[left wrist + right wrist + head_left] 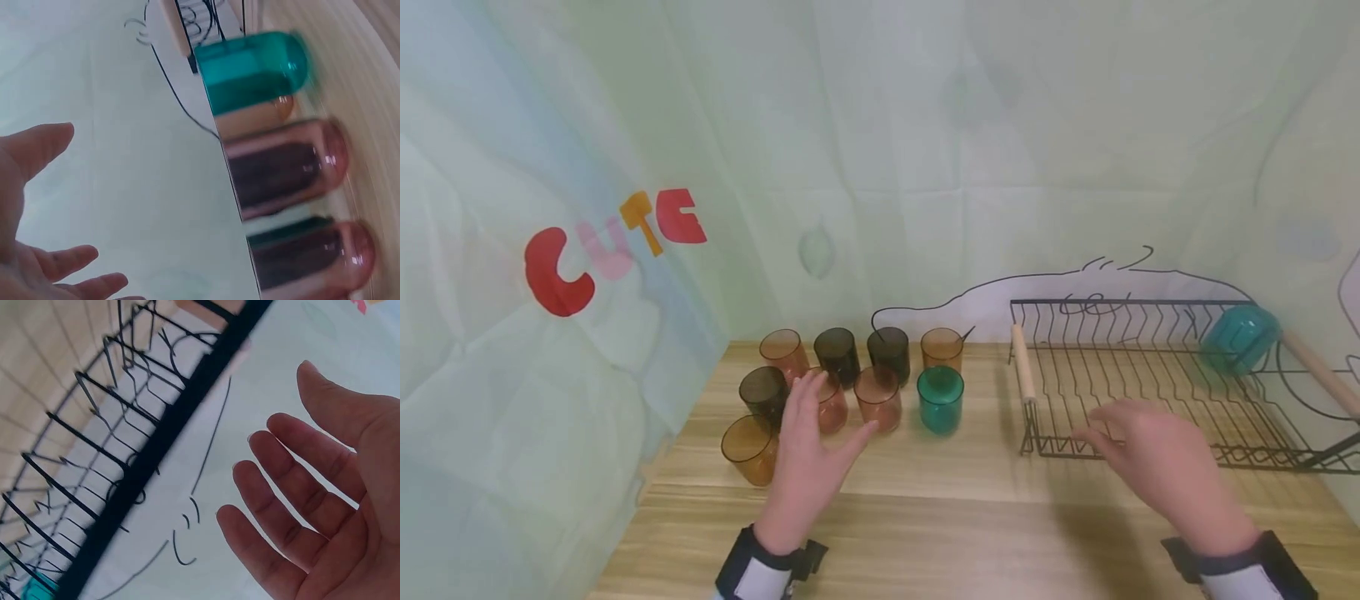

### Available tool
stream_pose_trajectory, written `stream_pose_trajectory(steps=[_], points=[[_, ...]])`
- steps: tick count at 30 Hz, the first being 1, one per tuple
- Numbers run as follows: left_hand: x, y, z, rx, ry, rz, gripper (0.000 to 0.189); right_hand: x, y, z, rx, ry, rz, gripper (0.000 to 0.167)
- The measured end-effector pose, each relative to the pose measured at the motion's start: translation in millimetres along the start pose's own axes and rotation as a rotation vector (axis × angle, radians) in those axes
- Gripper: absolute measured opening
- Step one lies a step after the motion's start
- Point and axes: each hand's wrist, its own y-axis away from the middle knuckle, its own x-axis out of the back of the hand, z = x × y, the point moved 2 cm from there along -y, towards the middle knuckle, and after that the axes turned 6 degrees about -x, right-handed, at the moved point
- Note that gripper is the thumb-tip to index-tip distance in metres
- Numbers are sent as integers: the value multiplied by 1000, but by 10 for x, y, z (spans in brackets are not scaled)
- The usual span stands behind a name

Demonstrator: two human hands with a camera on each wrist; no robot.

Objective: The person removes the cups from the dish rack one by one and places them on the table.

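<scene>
My left hand (808,458) hovers over the left group of glasses with thumb and fingers spread, holding nothing. Around it stand a pink glass (878,400), another pink glass (831,408) partly behind the fingers, an amber glass (749,450) and a dark glass (763,393). A teal glass (940,402) is upright at the right end of the front row; the left wrist view also shows this teal glass (250,72). Above the front edge of the black wire dish rack (1150,454), my right hand (1165,467) has loosely bent fingers and an empty palm, as the right wrist view shows.
Behind stand a pink glass (782,354), two dark glasses (837,354) and an amber glass (942,350). A teal glass (1240,337) lies tilted at the rack's right end. The rack has wooden handles (1022,367). A printed curtain (887,208) hangs behind the wooden table (925,533).
</scene>
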Motion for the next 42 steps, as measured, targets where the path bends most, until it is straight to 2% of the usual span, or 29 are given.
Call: stream_pose_trajectory(steps=[5,11,14,21,25,28,33,38,42], points=[[-247,32,175,-31,35,-93,87,89,-118,92,-30,6,-31,37],[-483,89,290,-65,64,-217,82,163,-299,287,-56,49,-27,50],[-572,126,325,-94,48,-259,81,199,-413,440,-76,57,-24,57],[-756,196,358,-129,-4,-366,78,194,-702,905,-150,105,-82,67],[-825,221,360,-118,-25,-429,79,148,-848,1162,-190,139,-128,79],[-862,226,362,-115,-26,-464,80,123,-923,1358,-259,127,-173,89],[-890,223,366,-146,-35,-515,78,126,-997,1657,-351,103,-219,102],[-881,217,333,-183,-83,-536,73,78,-1073,1891,-366,84,-248,104],[-898,203,286,-182,-97,-547,72,32,-1095,2021,-394,89,-260,101]])
